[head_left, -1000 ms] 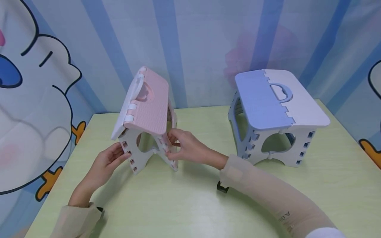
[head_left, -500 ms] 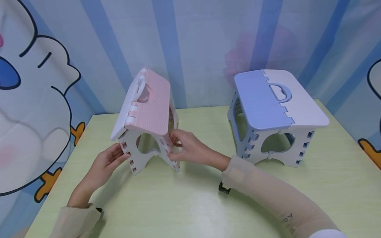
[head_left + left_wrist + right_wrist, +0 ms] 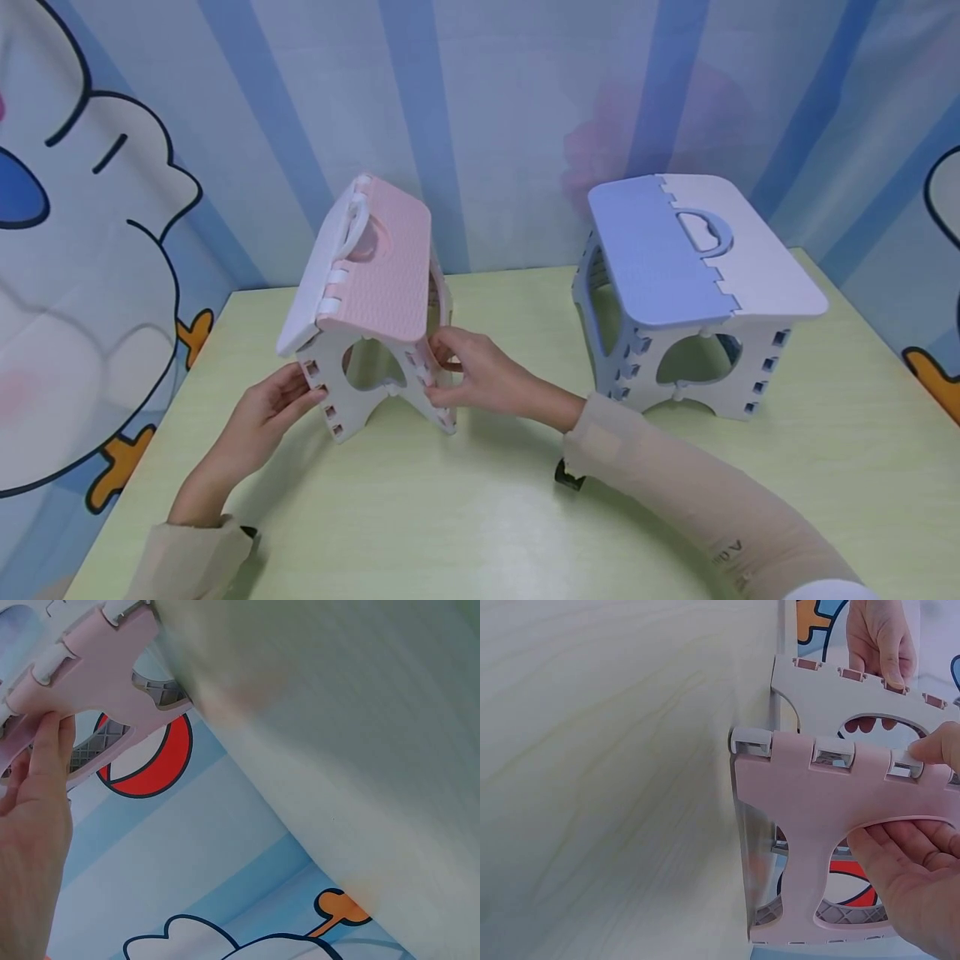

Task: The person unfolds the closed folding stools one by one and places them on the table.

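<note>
A pink and white folding stool (image 3: pixel 382 287) stands partly unfolded on the table, its top peaked like a roof with the white handle raised at the ridge. My left hand (image 3: pixel 258 421) grips the left leg panel, thumb on the front edge and fingers behind. On the other side, my right hand (image 3: pixel 487 375) holds the right leg panel by its front edge. The right wrist view shows that thumb on a white hinge and the fingers (image 3: pixel 911 847) inside the panel's oval opening. In the left wrist view, fingers touch the pink panel (image 3: pixel 105 667).
A blue and white folding stool (image 3: pixel 705 258), fully unfolded with a flat top, stands at the right on the pale green table (image 3: pixel 480 508). Behind the table hangs a blue striped cloth (image 3: pixel 510 133) with cartoon figures.
The right leg panel has moved slightly to the right with my right hand, so the pink stool's legs stand a little wider apart. My left hand has hardly moved.
</note>
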`<state>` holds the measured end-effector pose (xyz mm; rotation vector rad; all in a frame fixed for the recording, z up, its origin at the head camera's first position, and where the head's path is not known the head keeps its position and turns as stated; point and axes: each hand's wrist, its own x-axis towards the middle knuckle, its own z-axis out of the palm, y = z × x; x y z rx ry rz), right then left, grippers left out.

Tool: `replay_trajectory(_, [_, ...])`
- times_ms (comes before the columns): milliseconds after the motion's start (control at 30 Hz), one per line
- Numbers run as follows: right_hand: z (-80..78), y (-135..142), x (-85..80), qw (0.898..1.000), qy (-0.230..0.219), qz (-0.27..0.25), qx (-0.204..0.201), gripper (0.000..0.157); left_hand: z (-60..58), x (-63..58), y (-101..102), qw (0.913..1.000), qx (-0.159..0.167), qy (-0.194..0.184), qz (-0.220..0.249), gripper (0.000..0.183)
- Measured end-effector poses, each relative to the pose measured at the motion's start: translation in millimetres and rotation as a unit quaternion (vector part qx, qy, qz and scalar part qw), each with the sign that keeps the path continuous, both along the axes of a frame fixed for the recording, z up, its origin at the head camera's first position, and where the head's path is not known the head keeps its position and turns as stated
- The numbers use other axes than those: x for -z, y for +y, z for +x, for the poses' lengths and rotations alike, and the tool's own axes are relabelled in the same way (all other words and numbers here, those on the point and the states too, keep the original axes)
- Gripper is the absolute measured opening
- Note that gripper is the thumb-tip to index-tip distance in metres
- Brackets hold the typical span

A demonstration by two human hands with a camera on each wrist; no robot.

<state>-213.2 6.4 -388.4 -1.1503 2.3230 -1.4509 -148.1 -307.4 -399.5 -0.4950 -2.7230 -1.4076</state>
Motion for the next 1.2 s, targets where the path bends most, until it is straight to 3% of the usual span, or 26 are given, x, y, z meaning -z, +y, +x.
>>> replay_trajectory(1200, [2.1, 9.2, -0.7, 1.000, -0.008, -0.004, -0.002, 0.030, 1.5, 0.0, -1.5, 0.9999, -0.002, -0.014, -0.001, 0.047])
